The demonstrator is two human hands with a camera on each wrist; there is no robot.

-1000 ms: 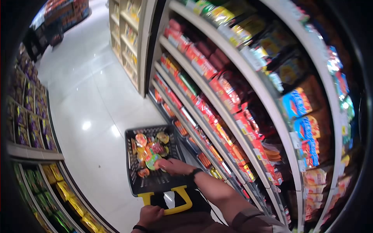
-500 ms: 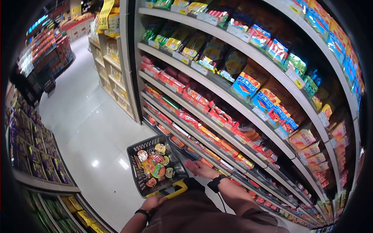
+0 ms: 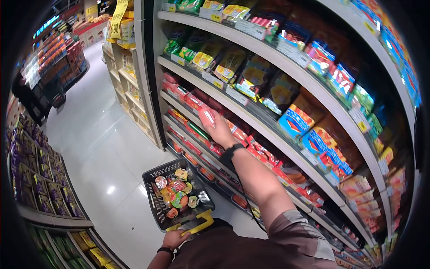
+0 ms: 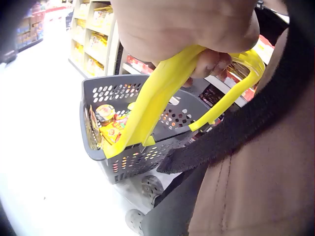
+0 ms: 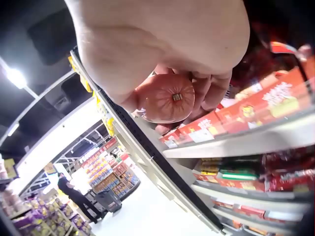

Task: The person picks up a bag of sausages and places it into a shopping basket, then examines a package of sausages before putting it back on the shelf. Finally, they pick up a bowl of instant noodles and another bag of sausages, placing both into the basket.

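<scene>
My left hand point(image 3: 174, 239) is curled round the yellow handle point(image 3: 199, 224) of a dark plastic basket point(image 3: 153, 207). Inside the basket lie several round lidded cups and colourful packets point(image 3: 179, 199). In the left wrist view the same hand point(image 4: 182, 29) hangs over the basket, its fingers wrapped on the handle point(image 4: 157, 93). My right hand point(image 3: 221, 133) holds a pink sausage point(image 3: 207, 117) in front of the shelf with red boxes. The right wrist view shows the sausage's clipped end point(image 5: 170, 98) between the thumb and fingers of this hand point(image 5: 162, 39).
Curved shelves of packaged goods point(image 3: 251, 80) rise on the right. A wooden rack point(image 3: 130, 89) stands at their far end. Purple packets point(image 3: 40, 175) line the left side. Pale floor point(image 3: 98, 143) runs between, and a person in dark clothes point(image 5: 76, 196) stands beyond.
My right hand has moved from over the basket, back beside it, then up to the shelf, where it holds the sausage. The left hand keeps its grip on the handle. The view has turned.
</scene>
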